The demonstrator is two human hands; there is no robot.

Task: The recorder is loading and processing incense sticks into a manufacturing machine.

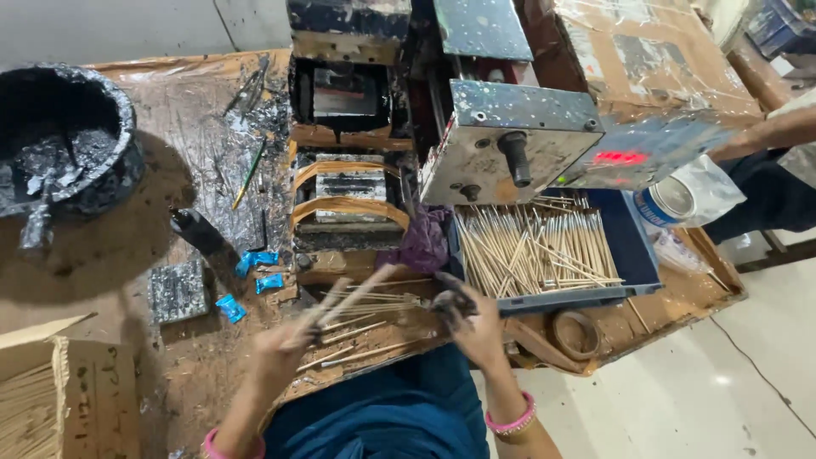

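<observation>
Loose pile of thin pale bamboo sticks (pixel 374 319) lies on the grimy brown work board right in front of the person, between the two hands, long axes mostly running left-right, a few fanned out diagonally. Left hand (pixel 285 344) is closed around a small bundle of those sticks, tips pointing up and right toward the paste-caked metal machine (pixel 348 183); it's motion-blurred, so exact finger positions are unclear. Right hand (pixel 472 319) sits at the right end of the pile, blackened fingers curled and pinching something dark at the stick ends; can't tell if it actually grips a stick. Both hands are about equally close to the pile. Just right of the right hand, a blue plastic tray (pixel 633 246) holds many more sticks, lying roughly front-to-back. Black bowl of dark paste (pixel 127 127) is well apart, far left.
</observation>
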